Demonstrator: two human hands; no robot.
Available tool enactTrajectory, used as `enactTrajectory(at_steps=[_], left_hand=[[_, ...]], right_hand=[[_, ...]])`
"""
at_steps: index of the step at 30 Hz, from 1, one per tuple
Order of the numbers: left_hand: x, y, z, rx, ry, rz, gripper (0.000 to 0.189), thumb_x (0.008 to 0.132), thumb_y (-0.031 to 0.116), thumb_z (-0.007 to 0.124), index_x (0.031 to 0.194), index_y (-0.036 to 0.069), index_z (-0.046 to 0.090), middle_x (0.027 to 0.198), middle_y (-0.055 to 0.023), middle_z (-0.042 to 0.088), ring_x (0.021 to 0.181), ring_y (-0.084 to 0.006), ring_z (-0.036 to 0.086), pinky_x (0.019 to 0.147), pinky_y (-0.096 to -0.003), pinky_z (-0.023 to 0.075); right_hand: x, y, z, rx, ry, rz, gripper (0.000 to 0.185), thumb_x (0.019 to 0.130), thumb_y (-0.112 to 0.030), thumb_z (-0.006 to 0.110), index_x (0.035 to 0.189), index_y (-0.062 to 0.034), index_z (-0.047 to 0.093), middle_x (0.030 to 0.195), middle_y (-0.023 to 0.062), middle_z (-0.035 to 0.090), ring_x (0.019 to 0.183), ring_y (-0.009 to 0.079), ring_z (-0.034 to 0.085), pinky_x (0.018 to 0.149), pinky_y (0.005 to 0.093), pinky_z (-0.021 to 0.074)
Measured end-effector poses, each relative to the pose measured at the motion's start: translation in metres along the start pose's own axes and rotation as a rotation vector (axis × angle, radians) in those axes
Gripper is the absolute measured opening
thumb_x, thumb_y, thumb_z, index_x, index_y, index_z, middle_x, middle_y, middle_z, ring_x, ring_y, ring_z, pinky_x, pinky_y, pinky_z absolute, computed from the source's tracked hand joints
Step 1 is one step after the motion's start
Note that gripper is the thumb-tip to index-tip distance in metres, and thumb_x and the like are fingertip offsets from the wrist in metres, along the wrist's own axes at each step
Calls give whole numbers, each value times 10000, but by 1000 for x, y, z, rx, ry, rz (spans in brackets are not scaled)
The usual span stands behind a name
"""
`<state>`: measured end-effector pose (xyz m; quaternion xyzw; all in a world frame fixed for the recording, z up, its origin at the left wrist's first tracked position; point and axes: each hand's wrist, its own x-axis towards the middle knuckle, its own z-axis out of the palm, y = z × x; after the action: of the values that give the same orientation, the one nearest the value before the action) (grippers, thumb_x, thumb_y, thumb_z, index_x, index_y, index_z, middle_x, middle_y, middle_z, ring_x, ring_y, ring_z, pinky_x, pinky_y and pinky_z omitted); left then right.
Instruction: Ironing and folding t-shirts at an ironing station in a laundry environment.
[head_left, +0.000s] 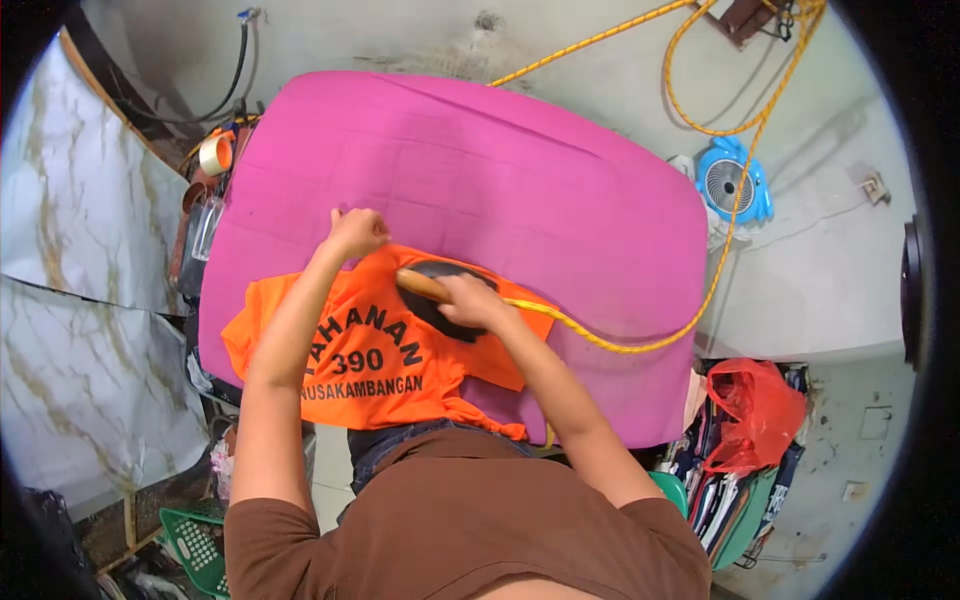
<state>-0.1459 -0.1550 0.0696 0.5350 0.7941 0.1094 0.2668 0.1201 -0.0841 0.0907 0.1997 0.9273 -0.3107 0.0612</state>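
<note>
An orange T-shirt (442, 375) with black printing lies on a pink cloth-covered ironing surface (600, 217), its lower part at the near edge. My right hand (474, 300) is closed round the wooden handle of a clothes iron (427, 286), whose dark body rests on the upper right part of the shirt. A yellow cord (600, 343) runs from the iron to the right. My left hand (358, 232) is at the shirt's upper edge with its fingers curled; whether it pinches the fabric cannot be made out.
The cord loops up to the wall, past a blue fan (729, 187) at the right. A red plastic bag (754, 420) lies on stacked clothes at the lower right. Rolls of tape (215, 154) and a clear bottle (208, 229) stand along the left edge. A green basket (196, 551) is at the lower left.
</note>
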Motion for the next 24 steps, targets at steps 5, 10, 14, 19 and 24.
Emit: enactTrajectory(at_steps=[5,10,14,19,24], left_hand=[[-2,-16,4,-193,206,-95,228,847,355,682,964,166,734,895,-58,713,921,-244,663,912,-484,356],[-49,-19,40,-86,443,-49,207,862,316,662,914,117,689,941,-70,659,992,-262,605,933,-512,364],[-108,8,89,23,644,32,178,836,280,683,862,104,671,966,-73,620,1035,-267,556,949,-517,349],[-167,89,155,-68,524,334,240,762,307,728,692,83,675,906,-58,572,970,-245,524,927,-473,326],[-183,115,206,178,388,402,253,672,327,778,742,99,692,974,-48,526,1036,-248,491,951,-468,286]], right_hand=[[40,-33,19,32,-42,97,382,777,-157,663,1149,-87,605,1005,230,665,975,417,628,842,506,504],[-18,-4,14,67,91,125,394,787,-179,653,1162,-75,587,1030,243,654,998,433,611,846,516,494],[-122,71,18,273,305,229,371,770,-139,614,1131,-55,612,930,227,651,893,385,641,786,454,503],[-221,101,-3,429,431,593,331,762,-70,585,1081,-8,645,798,99,631,757,165,607,708,334,488],[-222,116,-12,480,218,308,355,755,-71,615,1102,-1,635,879,135,667,856,203,638,780,349,492]])
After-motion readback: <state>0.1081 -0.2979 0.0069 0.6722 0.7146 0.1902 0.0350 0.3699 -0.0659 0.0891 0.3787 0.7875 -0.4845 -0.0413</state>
